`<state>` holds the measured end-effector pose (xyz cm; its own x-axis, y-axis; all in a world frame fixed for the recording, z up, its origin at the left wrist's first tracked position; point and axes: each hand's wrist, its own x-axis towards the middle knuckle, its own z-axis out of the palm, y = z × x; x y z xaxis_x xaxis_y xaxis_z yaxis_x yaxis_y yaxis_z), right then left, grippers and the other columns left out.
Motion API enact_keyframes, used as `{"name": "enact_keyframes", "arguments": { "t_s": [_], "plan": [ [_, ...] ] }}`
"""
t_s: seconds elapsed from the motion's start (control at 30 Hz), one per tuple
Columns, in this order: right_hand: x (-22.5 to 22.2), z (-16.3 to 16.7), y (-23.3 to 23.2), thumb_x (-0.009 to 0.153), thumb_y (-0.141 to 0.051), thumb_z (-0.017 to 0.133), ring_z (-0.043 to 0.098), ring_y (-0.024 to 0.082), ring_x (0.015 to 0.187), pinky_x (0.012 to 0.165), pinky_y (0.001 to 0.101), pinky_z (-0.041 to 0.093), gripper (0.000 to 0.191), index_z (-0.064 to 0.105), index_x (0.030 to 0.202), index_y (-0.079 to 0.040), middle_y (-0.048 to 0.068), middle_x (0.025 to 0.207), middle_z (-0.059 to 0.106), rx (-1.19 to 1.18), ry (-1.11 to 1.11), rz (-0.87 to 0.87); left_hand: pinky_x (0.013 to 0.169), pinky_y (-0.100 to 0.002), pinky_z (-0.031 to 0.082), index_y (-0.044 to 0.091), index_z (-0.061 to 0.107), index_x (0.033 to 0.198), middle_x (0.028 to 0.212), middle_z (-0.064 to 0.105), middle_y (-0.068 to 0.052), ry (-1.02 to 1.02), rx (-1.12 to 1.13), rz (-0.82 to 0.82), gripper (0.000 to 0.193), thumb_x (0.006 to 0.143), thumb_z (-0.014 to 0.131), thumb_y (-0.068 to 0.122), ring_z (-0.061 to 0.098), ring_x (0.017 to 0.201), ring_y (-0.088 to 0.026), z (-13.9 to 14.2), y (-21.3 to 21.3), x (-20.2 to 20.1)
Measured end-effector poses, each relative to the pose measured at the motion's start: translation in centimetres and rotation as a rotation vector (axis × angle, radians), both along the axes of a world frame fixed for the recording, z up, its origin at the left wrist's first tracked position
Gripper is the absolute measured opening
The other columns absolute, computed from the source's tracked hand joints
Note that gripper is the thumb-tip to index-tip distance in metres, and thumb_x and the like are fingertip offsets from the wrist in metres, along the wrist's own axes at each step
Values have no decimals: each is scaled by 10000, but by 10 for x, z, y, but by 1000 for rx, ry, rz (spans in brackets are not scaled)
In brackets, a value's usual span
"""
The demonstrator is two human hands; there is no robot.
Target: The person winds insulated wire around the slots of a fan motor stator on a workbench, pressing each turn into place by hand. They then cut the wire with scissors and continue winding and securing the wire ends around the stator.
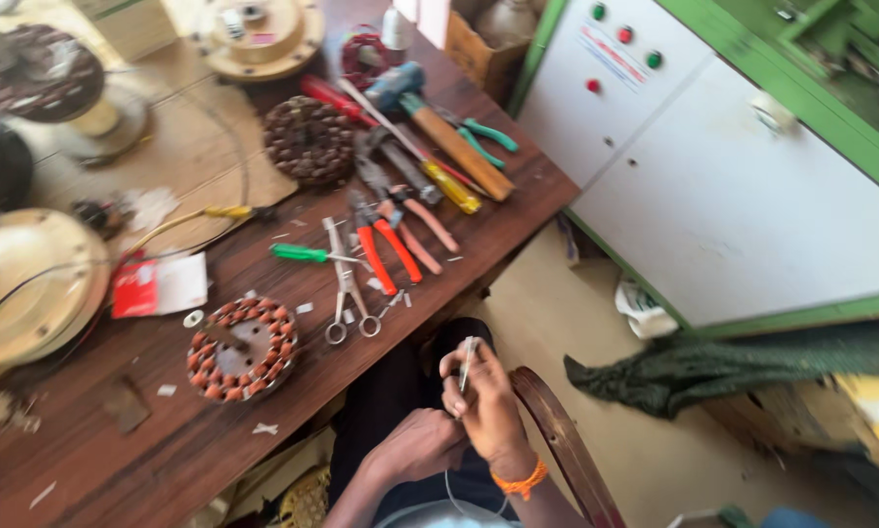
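overhead, cluttered wooden workbench (166, 460) beside white-and-green cabinet (743, 196)

Wound stator (242, 349) lies on the surface (166, 450) near its front edge, scissors (347, 293) just right of it, pliers (386, 244) beyond them. Hammer (439, 122) behind pliers. Both hands, left hand (420, 445) and right hand (483, 396), sit below the surface edge, over the lap; cabinet (733, 186) stands right.

Tool-strewn wooden workbench (146, 460); scissors (347, 293); pliers (386, 244)

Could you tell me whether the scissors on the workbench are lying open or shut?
Shut: the scissors lie flat on the wooden bench, blades together in one line, finger loops side by side.
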<state>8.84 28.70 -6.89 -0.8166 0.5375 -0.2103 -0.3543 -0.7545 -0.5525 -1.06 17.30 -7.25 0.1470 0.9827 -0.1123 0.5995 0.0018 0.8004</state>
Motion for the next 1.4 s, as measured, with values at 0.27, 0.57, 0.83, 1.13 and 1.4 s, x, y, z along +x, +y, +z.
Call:
{"name": "enact_keyframes", "arguments": {
  "t_s": [0.27, 0.57, 0.83, 1.13, 1.4],
  "plan": [
    [3, 10, 22, 1037, -167, 636, 407, 34, 543, 473, 215, 297, 163, 630, 1052, -4, 51, 867, 619, 437, -159, -233, 841, -348, 574, 16, 674, 1199, 1226, 708, -145, -324, 496, 561, 352, 851, 723, 40, 702, 1100, -257, 28, -42, 3],
    [6, 30, -11, 1016, -264, 704, 593, 49, 776, 690, 212, 475, 277, 707, 1043, 11, 39, 910, 704, 601, -279, 104, 686, -298, 514, -108, 655, 1283, 979, 712, -175, -1148, 494, 982, 431, 914, 722, 105, 650, 794, -184, -22, -42, -15],
    [5, 36, -25, 987, -303, 723, 649, 66, 864, 775, 233, 524, 310, 715, 1019, 6, 20, 907, 705, 698, -276, 221, 606, -269, 440, -3, 684, 1158, 790, 596, -42, -1538, 256, 910, 232, 943, 692, 86, 565, 701, -128, -13, -51, -21],
    [1, 41, -23, 999, -246, 727, 635, 78, 825, 734, 230, 503, 272, 724, 990, 26, 39, 888, 703, 848, -251, 130, 669, -293, 514, -46, 672, 1091, 941, 629, -105, -1417, 477, 957, 190, 964, 677, 96, 624, 795, -147, -15, -42, -2],
    [1, 28, -23, 934, -190, 729, 563, 86, 611, 546, 237, 446, 214, 734, 955, 23, 33, 754, 674, 683, -410, 170, 707, -261, 493, -90, 742, 1043, 1150, 573, -82, -1141, 525, 1071, 168, 894, 734, -14, 601, 875, -116, -18, -33, 15]
  ]
}}
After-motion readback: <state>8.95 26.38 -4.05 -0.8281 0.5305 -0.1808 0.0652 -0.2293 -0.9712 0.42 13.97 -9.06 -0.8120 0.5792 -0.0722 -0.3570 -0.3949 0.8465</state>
